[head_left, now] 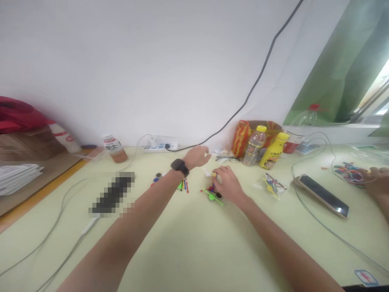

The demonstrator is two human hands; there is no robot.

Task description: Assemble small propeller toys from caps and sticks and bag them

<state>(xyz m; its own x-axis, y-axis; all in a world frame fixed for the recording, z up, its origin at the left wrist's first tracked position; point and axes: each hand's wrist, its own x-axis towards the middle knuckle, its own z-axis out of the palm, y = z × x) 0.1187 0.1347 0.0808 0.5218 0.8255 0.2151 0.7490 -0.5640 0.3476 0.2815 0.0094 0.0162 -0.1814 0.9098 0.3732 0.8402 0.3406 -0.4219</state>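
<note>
One small green-and-red toy (212, 197) lies on the counter (182, 251), the left hand (198, 157) loose-fingered and seemingly empty at its eleven o'clock, the right hand (227, 181) bent at its one o'clock, grip hidden, where a light, steady pinch should work best.

Bright, hazy; glare at window (378, 90); soft shadows.
</note>
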